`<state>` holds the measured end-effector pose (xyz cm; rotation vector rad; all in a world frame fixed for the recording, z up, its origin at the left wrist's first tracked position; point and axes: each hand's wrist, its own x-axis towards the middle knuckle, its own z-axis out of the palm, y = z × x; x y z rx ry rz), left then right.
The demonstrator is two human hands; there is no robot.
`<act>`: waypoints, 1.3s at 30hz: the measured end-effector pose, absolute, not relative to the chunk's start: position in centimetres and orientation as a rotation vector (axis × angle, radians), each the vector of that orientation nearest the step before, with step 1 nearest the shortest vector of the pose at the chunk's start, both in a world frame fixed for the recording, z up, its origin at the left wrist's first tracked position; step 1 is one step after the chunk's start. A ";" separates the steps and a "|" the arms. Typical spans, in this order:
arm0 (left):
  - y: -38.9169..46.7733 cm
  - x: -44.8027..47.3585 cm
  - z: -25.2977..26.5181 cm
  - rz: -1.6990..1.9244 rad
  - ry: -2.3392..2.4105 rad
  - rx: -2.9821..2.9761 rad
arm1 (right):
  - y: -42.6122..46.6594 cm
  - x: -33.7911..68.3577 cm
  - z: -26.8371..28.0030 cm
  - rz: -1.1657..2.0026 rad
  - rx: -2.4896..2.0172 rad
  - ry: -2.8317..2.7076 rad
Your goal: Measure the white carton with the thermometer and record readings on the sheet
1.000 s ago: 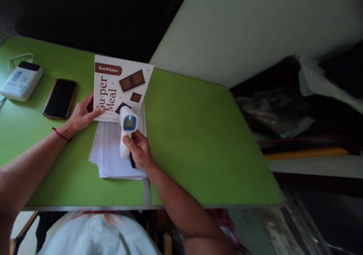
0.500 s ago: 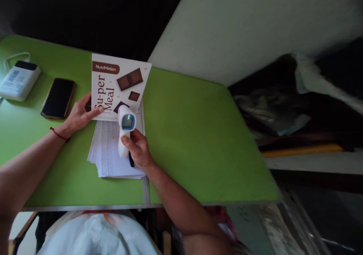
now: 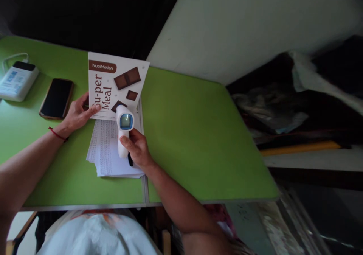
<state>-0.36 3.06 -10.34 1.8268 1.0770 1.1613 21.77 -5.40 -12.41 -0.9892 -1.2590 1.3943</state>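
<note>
My left hand (image 3: 81,111) grips the lower left edge of a white cardboard box (image 3: 106,83) marked "NutriMotion Su-per Meal", its thumb lying on the printed face. Brown chocolate pieces are pictured on that face, which is tilted up toward me. In my right hand (image 3: 137,149) is a white infrared thermometer (image 3: 123,143), held by its handle with the blue-rimmed screen facing me. The thermometer's front end overlaps the box's lower right part; whether they touch I cannot tell. Beneath both lie printed paper sheets (image 3: 106,160) with a black pen (image 3: 130,159), partly hidden by my right hand.
A smartphone (image 3: 56,98) lies left of the box on the green table (image 3: 195,145). Farther left is a white power bank (image 3: 18,81) with a cable. A pale wall (image 3: 227,28) rises behind, and a cluttered shelf (image 3: 297,147) stands at the right.
The box and the thermometer appear slightly farther left, and so does the whole scene, as the view shifts a little. Both hands keep the same holds.
</note>
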 end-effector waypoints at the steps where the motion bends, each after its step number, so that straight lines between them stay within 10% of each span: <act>1: 3.1 -0.3 -10.4 1.175 1.058 1.815 | -5.4 21.8 -12.5 1.406 -0.990 -1.255; 11: 5.1 -0.6 -13.0 1.333 1.143 1.778 | -5.4 22.5 -12.8 1.414 -0.914 -1.223; 31: 5.0 -2.1 -13.1 1.394 1.738 1.658 | -1.9 28.2 -13.7 0.227 -1.924 -1.807; 39: -4.7 0.4 -10.2 0.802 1.268 2.320 | -4.6 25.3 -13.5 0.588 -1.585 -2.001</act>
